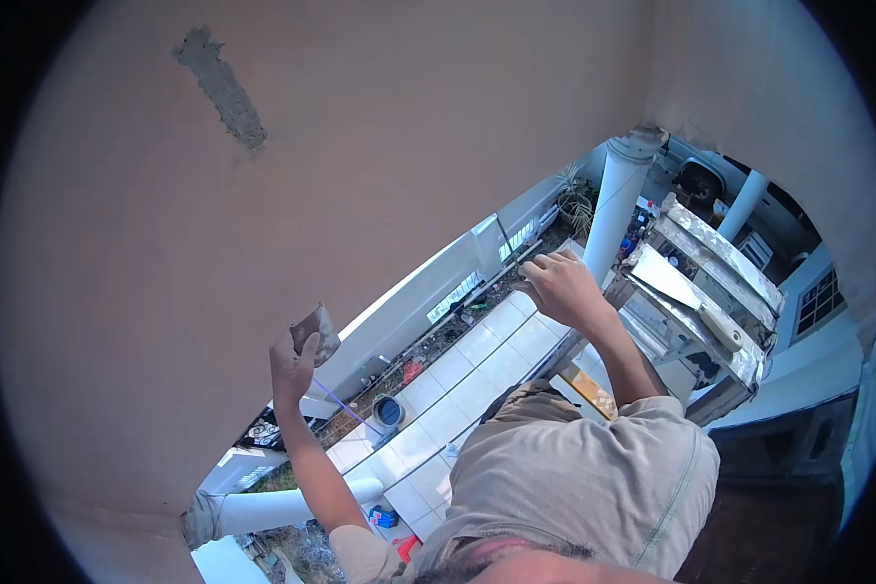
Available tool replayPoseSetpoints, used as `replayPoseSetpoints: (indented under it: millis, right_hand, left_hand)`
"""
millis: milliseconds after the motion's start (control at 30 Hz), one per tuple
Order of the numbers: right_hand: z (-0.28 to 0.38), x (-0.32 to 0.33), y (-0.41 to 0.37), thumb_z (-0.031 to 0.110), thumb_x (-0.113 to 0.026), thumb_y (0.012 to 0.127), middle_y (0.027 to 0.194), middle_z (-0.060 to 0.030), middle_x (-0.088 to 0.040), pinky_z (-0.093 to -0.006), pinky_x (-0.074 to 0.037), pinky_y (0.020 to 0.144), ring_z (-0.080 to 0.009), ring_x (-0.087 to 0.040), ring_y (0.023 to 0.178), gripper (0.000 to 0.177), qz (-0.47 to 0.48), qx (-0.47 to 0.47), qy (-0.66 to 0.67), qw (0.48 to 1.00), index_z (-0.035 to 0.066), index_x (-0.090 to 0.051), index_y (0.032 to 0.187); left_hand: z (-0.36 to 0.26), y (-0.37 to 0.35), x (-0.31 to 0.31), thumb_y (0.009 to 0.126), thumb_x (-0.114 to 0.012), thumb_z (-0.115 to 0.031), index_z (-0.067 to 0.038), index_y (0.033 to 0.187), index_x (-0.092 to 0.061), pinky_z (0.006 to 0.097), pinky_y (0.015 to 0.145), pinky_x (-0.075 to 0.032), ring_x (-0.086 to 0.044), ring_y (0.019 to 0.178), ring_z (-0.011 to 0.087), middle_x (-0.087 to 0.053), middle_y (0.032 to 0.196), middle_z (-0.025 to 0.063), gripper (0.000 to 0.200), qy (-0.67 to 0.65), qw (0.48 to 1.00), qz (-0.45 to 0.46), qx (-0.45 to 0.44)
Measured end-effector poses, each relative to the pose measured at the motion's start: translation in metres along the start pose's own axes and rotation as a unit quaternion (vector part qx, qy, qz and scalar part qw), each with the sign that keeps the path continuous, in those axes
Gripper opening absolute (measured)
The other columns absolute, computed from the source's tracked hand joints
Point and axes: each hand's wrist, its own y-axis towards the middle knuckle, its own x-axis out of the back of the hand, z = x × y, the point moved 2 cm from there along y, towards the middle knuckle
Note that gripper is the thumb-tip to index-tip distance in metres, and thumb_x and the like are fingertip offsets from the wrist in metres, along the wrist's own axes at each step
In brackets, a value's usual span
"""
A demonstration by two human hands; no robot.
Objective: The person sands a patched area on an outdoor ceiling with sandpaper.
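My left hand (290, 375) grips a small square brown-grey piece of sandpaper (318, 336), its thumb lying across the face. It is beside the large beige plastered surface (165, 292). A rough grey strip of filler (222, 88) marks that surface at the upper left. My right hand (565, 287) is raised in front of my chest with its fingers curled closed. Something thin and grey shows at its fingertips, too small to make out. To its right, a wide putty knife (686, 295) with a pale handle lies on a stained plank.
Stained scaffold planks (720, 248) stand at the right, beside a white column (620, 200). Far below are white floor tiles (453, 365), a bucket (387, 411) and a planted strip along a white boundary wall (467, 263). Another white column (282, 508) is at lower left.
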Motion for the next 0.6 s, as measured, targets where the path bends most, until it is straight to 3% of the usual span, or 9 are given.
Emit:
replayPoseSetpoints:
  millis: [33, 100, 167, 200, 300, 367, 433, 500, 600]
  right_hand:
    - [-0.008, 0.003, -0.009, 0.030, -0.063, 0.091, 0.084, -0.0083, -0.065, -0.0402, -0.047, 0.083, -0.0268, -0.065, 0.083, 0.024, -0.003, -0.022, -0.005, 1.000, 0.006, -0.063, 0.092]
    - [-0.015, 0.000, -0.026, 0.029, -0.062, 0.091, 0.085, -0.0093, -0.066, -0.0404, -0.046, 0.084, -0.0274, -0.067, 0.085, 0.023, 0.049, -0.002, 0.018, 0.999, 0.006, -0.062, 0.087]
    - [-0.011, 0.004, -0.041, 0.030, -0.062, 0.092, 0.085, -0.0094, -0.067, -0.0399, -0.049, 0.082, -0.0274, -0.067, 0.084, 0.025, 0.109, 0.016, 0.023, 0.994, 0.006, -0.065, 0.094]
    - [-0.008, 0.000, -0.053, 0.031, -0.062, 0.093, 0.089, -0.0113, -0.068, -0.0409, -0.050, 0.080, -0.0281, -0.067, 0.086, 0.028, 0.178, -0.012, 0.128, 0.976, 0.005, -0.067, 0.097]
    - [-0.013, -0.028, -0.094, 0.037, -0.059, 0.094, 0.099, -0.0171, -0.069, -0.0419, -0.053, 0.074, -0.0306, -0.067, 0.092, 0.038, 0.395, -0.074, 0.273, 0.874, 0.002, -0.070, 0.103]
    - [-0.022, -0.021, -0.120, 0.044, -0.058, 0.093, 0.093, -0.0148, -0.071, -0.0404, -0.053, 0.075, -0.0310, -0.069, 0.088, 0.040, 0.458, -0.212, 0.067, 0.860, 0.007, -0.074, 0.097]
    - [-0.046, -0.035, -0.147, 0.051, -0.057, 0.092, 0.103, -0.0111, -0.071, -0.0429, -0.051, 0.081, -0.0284, -0.067, 0.101, 0.045, 0.393, -0.354, -0.042, 0.848, 0.010, -0.074, 0.101]
    - [-0.052, -0.024, -0.147, 0.055, -0.054, 0.093, 0.113, -0.0134, -0.067, -0.0451, -0.050, 0.084, -0.0295, -0.064, 0.107, 0.052, 0.447, -0.442, 0.020, 0.777, 0.009, -0.068, 0.113]
    - [-0.048, -0.094, -0.189, 0.062, -0.046, 0.093, 0.121, -0.0153, -0.062, -0.0479, -0.049, 0.086, -0.0336, -0.062, 0.111, 0.066, 0.448, -0.408, 0.096, 0.789, 0.006, -0.050, 0.129]
  left_hand:
    - [-0.004, 0.016, 0.019, 0.088, -0.065, -0.012, 0.007, 0.115, -0.055, 0.0358, 0.082, -0.050, -0.065, 0.095, 0.0224, -0.067, 0.102, 0.0185, 0.034, 0.068, 0.997, 0.007, -0.042]
    - [0.006, 0.049, 0.060, 0.089, -0.062, -0.012, 0.006, 0.120, -0.054, 0.0367, 0.083, -0.050, -0.065, 0.097, 0.0261, -0.066, 0.105, 0.0187, 0.036, 0.047, 0.992, 0.088, 0.075]
    - [-0.012, 0.074, 0.094, 0.091, -0.058, -0.010, 0.004, 0.117, -0.054, 0.0394, 0.084, -0.050, -0.067, 0.097, 0.0325, -0.067, 0.104, 0.0221, 0.030, 0.108, 0.994, 0.014, 0.022]
    - [-0.017, 0.085, 0.111, 0.091, -0.057, -0.009, 0.003, 0.119, -0.054, 0.0387, 0.085, -0.049, -0.066, 0.098, 0.0314, -0.067, 0.104, 0.0217, 0.030, 0.112, 0.994, -0.015, 0.008]
    - [-0.018, 0.113, 0.155, 0.091, -0.055, -0.007, 0.002, 0.122, -0.053, 0.0373, 0.087, -0.049, -0.066, 0.100, 0.0273, -0.067, 0.105, 0.0194, 0.032, 0.140, 0.986, -0.074, -0.047]
    - [-0.026, 0.121, 0.170, 0.091, -0.056, -0.006, 0.001, 0.122, -0.054, 0.0369, 0.087, -0.049, -0.066, 0.099, 0.0266, -0.067, 0.105, 0.0182, 0.033, 0.174, 0.981, -0.081, -0.038]
    - [-0.025, 0.127, 0.181, 0.089, -0.058, -0.007, 0.001, 0.120, -0.057, 0.0359, 0.087, -0.049, -0.066, 0.098, 0.0254, -0.067, 0.104, 0.0160, 0.031, 0.215, 0.972, -0.090, -0.002]
    - [-0.022, 0.131, 0.180, 0.089, -0.059, -0.008, 0.001, 0.118, -0.058, 0.0352, 0.087, -0.049, -0.066, 0.097, 0.0247, -0.068, 0.104, 0.0150, 0.030, 0.209, 0.975, -0.075, 0.014]
    - [-0.022, 0.135, 0.179, 0.088, -0.060, -0.009, 0.001, 0.115, -0.060, 0.0339, 0.087, -0.048, -0.066, 0.097, 0.0230, -0.068, 0.103, 0.0145, 0.028, 0.229, 0.969, -0.091, -0.008]
